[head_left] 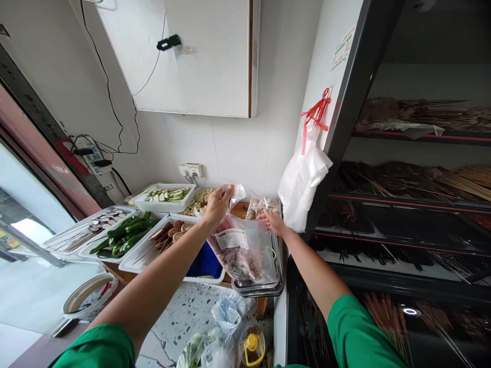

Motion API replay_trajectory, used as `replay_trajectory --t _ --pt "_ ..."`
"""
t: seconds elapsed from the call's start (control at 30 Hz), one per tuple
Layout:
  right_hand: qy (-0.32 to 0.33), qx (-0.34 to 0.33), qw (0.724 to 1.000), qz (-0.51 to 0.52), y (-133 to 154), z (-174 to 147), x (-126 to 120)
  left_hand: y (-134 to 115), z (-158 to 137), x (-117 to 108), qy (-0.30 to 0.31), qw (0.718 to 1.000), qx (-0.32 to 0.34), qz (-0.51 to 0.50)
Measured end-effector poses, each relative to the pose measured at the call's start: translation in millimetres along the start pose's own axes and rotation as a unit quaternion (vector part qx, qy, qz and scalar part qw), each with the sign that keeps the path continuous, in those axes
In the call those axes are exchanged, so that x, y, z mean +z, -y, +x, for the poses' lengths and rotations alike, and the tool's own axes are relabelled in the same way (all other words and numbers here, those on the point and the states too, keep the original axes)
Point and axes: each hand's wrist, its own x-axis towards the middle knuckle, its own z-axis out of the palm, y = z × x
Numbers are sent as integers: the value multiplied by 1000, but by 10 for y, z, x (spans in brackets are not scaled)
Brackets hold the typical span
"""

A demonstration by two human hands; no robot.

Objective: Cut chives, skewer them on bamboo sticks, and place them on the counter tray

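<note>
A clear plastic bag (pixel 245 260) with a white label and reddish-brown frozen-looking food inside hangs in front of me, over dark stacked trays (pixel 264 291). My left hand (pixel 219 204) is closed on its upper left part, and a crumpled flap of clear plastic sticks out past the thumb. At the bag's upper right edge, my right hand (pixel 272 222) has its fingers curled and closed on the plastic; the fingertips are partly hidden. Just behind that hand sits a plastic-covered tray of small pale food pieces (pixel 264 204).
To the left are white trays of green peppers (pixel 125 235), sliced brown skewers (pixel 172 235) and cut green vegetables (pixel 166 194). White plastic bags (pixel 305 174) hang on the right, beside a dark shelf unit (pixel 402 197) of skewers. Below stands a yellow-capped oil bottle (pixel 252 347).
</note>
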Motion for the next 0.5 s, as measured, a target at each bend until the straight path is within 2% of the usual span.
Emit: replay_trajectory --t 0.07,0.1,0.13,0.17,0.23,0.27,0.33,0.43,0.5 --pt "62 -55 996 39 271 6 -133 -14 -2 -4 -4 1000 3 14" --pt "77 -92 992 27 419 -28 -152 -21 -2 -10 -5 1000 6 28" --pt "61 -125 990 -19 561 -80 -135 -28 -2 -17 -8 999 11 47" --pt "9 -148 985 -86 686 -143 -86 -34 -3 -26 -10 998 16 67" --pt "-82 -171 958 -217 858 -264 80 -41 -8 -40 -11 995 20 96" --pt "-112 -173 943 -263 897 -307 175 -41 -13 -44 -9 995 19 101" --pt "-128 -180 925 -310 896 -343 341 -38 -25 -43 -4 995 19 98" --pt "-110 -199 914 -335 790 -311 455 -46 -26 -54 -27 992 27 118" --pt "-97 -200 913 -342 716 -289 452 -72 13 -116 -69 986 37 150"
